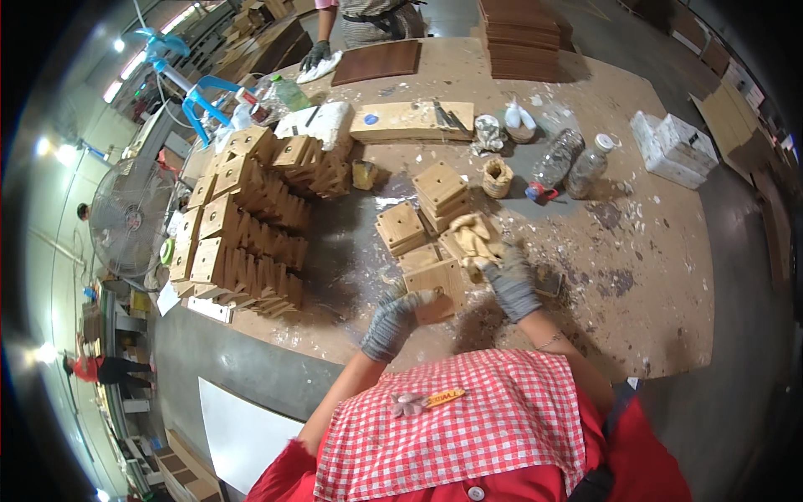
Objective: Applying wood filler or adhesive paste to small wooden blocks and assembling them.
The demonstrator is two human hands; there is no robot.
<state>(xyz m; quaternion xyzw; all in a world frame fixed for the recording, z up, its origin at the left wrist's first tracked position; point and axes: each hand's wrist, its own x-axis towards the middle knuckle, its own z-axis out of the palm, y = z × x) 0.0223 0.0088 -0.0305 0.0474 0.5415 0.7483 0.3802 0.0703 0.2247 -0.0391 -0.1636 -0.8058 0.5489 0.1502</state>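
Note:
My left hand point(391, 325), in a grey knitted glove, grips a square wooden piece point(440, 286) by its near left edge, with the thumb lying on its face. The piece has small holes near its corners. My right hand point(512, 286), gloved the same way, is closed on a crumpled yellow cloth point(473, 238) just beyond that piece. Part of another wooden block shows under the cloth. Close by on the table stand similar blocks, one short stack point(440, 189) and a smaller one point(400, 224), each with a dark hole in the top face.
Rows of stacked wooden blocks point(219, 219) fill the table's left side. Farther back lie a long board point(410, 122), plastic bottles point(589, 164) and a small round pot point(497, 177). Across the table, a co-worker's gloved hand point(316, 57) rests by a brown panel point(376, 63).

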